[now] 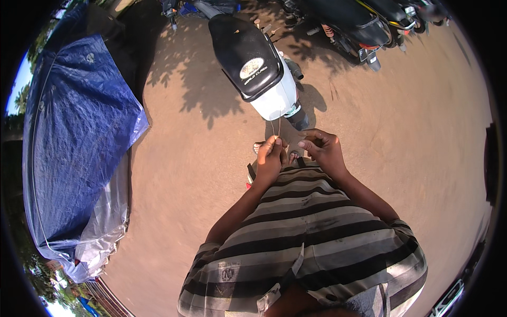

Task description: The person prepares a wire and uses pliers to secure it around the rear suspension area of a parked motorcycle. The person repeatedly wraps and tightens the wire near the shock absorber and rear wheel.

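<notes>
In the head view, the thin wire-like piece (279, 126) could slip or bend if the left grip (270, 160), pinched tight around its lower end, loosened or twisted. It looks slender and pale, two strands rising beyond that grip. The right grip (326, 154), just beside, is loosely curled; whether it holds anything, I cannot tell.

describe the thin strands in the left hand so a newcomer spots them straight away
Find the motorbike at top centre, then its white tail. Just below that, in the picture, the left hand pinches two thin strands. Hairlike and running up the picture, they stand apart from the bulky tail and the hand.
</notes>
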`<state>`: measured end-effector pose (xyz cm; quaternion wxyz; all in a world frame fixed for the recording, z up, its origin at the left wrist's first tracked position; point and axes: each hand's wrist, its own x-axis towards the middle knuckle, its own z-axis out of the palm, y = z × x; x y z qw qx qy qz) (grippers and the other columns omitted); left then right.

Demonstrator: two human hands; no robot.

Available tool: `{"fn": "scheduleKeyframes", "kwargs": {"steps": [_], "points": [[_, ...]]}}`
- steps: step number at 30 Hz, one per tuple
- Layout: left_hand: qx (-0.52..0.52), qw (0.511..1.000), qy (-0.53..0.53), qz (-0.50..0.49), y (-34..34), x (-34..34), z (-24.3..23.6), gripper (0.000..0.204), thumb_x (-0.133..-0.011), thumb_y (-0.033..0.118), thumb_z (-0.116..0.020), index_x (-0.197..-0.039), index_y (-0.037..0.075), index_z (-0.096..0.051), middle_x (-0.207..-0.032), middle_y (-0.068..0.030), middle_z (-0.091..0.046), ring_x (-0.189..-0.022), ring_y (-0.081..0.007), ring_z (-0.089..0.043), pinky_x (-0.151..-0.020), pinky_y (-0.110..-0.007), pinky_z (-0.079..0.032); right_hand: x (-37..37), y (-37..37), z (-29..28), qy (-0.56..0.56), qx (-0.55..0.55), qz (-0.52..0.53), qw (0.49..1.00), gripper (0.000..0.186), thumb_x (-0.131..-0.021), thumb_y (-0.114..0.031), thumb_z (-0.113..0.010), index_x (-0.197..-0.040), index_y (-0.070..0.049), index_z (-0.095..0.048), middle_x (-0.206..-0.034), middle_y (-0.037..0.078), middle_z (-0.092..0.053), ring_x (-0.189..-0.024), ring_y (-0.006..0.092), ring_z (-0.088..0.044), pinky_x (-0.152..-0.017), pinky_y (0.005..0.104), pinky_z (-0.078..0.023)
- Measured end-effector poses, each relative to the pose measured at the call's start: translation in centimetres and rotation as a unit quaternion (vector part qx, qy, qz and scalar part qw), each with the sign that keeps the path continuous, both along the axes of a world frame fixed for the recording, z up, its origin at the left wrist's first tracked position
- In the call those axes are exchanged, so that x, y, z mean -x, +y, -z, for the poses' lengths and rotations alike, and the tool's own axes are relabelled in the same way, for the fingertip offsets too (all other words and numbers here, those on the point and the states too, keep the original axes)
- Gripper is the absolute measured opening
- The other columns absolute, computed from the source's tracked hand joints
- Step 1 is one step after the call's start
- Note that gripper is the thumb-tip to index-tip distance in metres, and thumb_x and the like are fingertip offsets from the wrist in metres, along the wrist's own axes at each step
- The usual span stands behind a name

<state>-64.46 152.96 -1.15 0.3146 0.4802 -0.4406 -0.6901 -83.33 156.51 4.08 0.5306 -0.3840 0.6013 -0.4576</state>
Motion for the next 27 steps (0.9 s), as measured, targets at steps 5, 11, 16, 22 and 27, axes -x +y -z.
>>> {"fn": "scheduleKeyframes", "kwargs": {"steps": [5, 11, 16, 22, 27], "points": [[0.019, 0.997, -0.045, 0.060, -0.2, 0.3, -2.3, 0.033, -0.113, 0.028, -0.040, -0.099, 0.003, -0.056, -0.070, -0.0088, -0.064, -0.056, -0.0146, -0.062, -0.051, -0.027, -0.049, -1.2, -2.6, 0.6, -0.012, 0.024, -0.011, 1.000, 0.019, -0.094, -0.015, -0.077, -0.099, 0.003, -0.076, -0.073, 0.003, -0.069, -0.057, 0.0048, -0.057, -0.052, 0.0222, -0.045], [-0.040, 0.992, -0.036, 0.112, -0.2, -1.9, -3.2, 0.036, -0.112, 0.028, -0.040, -0.112, -0.002, -0.061, -0.077, -0.0129, -0.069, -0.067, -0.0191, -0.071, -0.060, -0.030, -0.057, -0.6, -4.4, 1.5, -0.060, -0.033, -0.001, 0.998, 0.021, -0.094, -0.018, -0.077, -0.092, 0.003, -0.075, -0.071, 0.003, -0.068, -0.057, 0.0076, -0.060, -0.053, 0.0233, -0.049], [-0.102, 0.981, -0.012, 0.163, 0.0, -3.6, -3.9, 0.038, -0.112, 0.031, -0.043, -0.112, 0.000, -0.065, -0.076, -0.0070, -0.068, -0.061, -0.0101, -0.063, -0.055, -0.024, -0.048, -1.4, -4.8, 1.4, -0.045, -0.052, -0.029, 0.997, 0.023, -0.095, -0.019, -0.076, -0.084, 0.001, -0.075, -0.069, 0.001, -0.066, -0.058, 0.0068, -0.059, -0.054, 0.0236, -0.049], [-0.110, 0.987, 0.035, 0.110, 0.8, -4.7, -3.3, 0.038, -0.112, 0.031, -0.045, -0.105, 0.001, -0.068, -0.064, -0.0001, -0.055, -0.052, -0.0068, -0.044, -0.049, -0.023, -0.034, -1.8, -5.6, 2.5, -0.150, -0.035, -0.038, 0.987, 0.028, -0.093, -0.017, -0.077, -0.115, 0.000, -0.072, -0.087, 0.005, -0.071, -0.071, 0.0113, -0.065, -0.063, 0.0273, -0.054], [-0.055, 0.990, 0.000, 0.128, -2.8, -6.6, -2.3, 0.039, -0.112, 0.028, -0.046, -0.091, 0.001, -0.066, -0.058, 0.0025, -0.049, -0.051, -0.0066, -0.039, -0.048, -0.025, -0.031, -2.9, -4.2, -2.3, 0.482, 0.391, -0.154, 0.769, 0.052, -0.090, -0.024, -0.072, -0.138, -0.008, -0.061, -0.104, 0.005, -0.067, -0.102, 0.0188, -0.064, -0.100, 0.0479, -0.048]]}}
